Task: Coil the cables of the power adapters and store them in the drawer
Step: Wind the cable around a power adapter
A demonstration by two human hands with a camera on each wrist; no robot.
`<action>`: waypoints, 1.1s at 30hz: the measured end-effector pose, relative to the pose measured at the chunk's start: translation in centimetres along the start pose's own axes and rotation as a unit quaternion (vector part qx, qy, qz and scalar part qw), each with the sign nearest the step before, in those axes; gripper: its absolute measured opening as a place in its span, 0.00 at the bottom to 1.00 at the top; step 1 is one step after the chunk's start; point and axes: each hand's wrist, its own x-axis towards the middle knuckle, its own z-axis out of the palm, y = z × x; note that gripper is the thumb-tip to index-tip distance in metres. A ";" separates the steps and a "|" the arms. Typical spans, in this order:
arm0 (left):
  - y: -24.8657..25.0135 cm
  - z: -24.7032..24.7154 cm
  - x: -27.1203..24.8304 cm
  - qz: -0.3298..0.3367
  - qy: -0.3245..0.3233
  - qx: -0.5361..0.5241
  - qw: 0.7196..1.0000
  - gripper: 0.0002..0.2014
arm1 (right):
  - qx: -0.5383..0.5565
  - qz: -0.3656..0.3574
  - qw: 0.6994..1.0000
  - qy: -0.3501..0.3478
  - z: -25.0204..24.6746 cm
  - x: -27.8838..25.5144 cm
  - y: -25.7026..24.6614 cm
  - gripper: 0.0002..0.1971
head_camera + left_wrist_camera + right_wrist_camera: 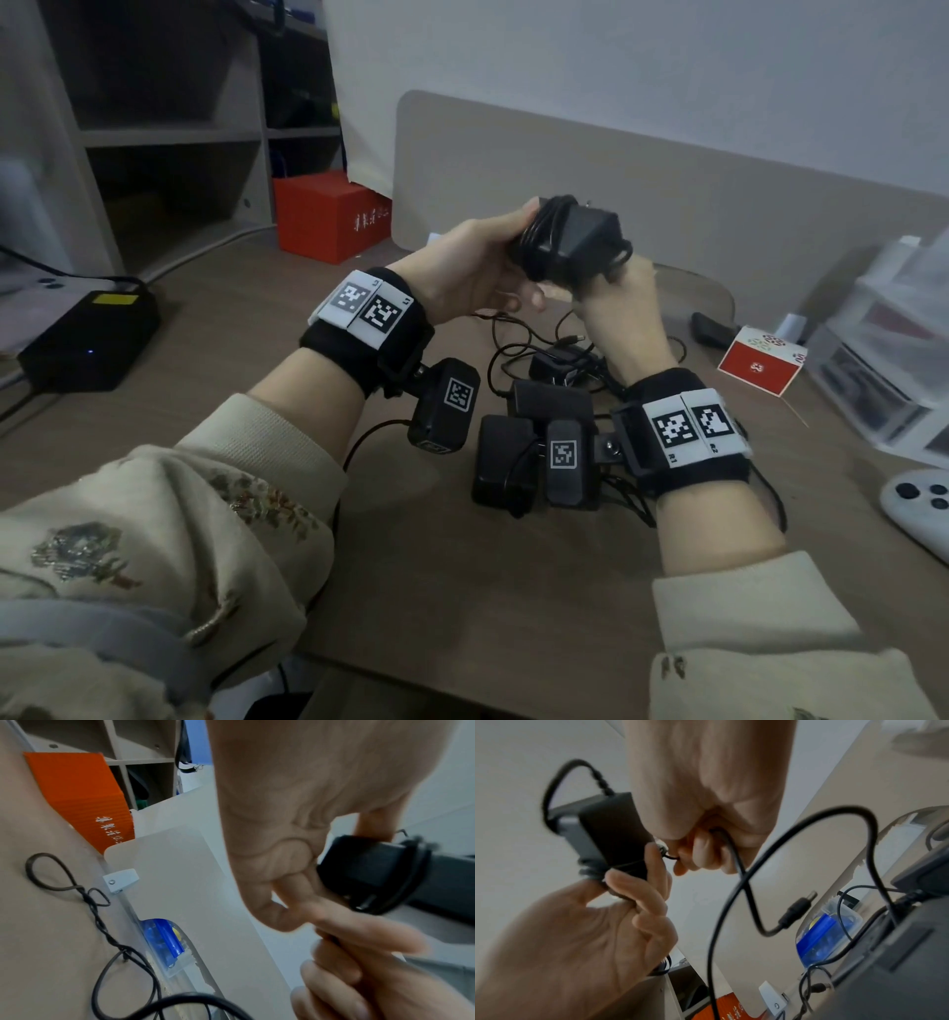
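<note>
While our left hand (477, 262) grips the power adapter (575, 239) above the desk (411, 565), our right hand (624, 308) pinches its cable (734, 850), mid-coil; next, probably tucking the loose end.

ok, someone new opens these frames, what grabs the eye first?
Both hands raised mid-frame over the desk: the left hand grips a black power adapter with cable wound round it, while the right hand pinches the loose cable. Below them, a tangle of other adapters lies on the desk. After that, the orange box at the back left.
</note>
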 end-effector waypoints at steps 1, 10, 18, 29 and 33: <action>0.1 0.2 0.2 0.001 0.019 0.018 1.000 0.27 | -0.004 0.006 1.000 0.002 0.1 -0.1 0.2 0.16; -0.3 1.1 1.1 -0.018 0.157 0.105 0.982 0.30 | -0.075 -0.002 0.989 -0.126 1.3 -0.2 0.4 0.13; -1.0 0.0 2.1 -0.003 0.265 0.115 0.957 0.32 | -0.051 -0.021 0.986 -0.159 1.1 -0.8 -0.5 0.12; -1.0 -1.8 1.0 -0.002 0.264 0.313 0.912 0.19 | -0.052 -0.100 0.994 0.014 0.9 -0.4 -0.4 0.13; -0.2 -1.6 0.5 -0.040 0.198 0.270 0.942 0.15 | -0.060 -0.104 0.990 0.074 0.6 -0.3 0.0 0.13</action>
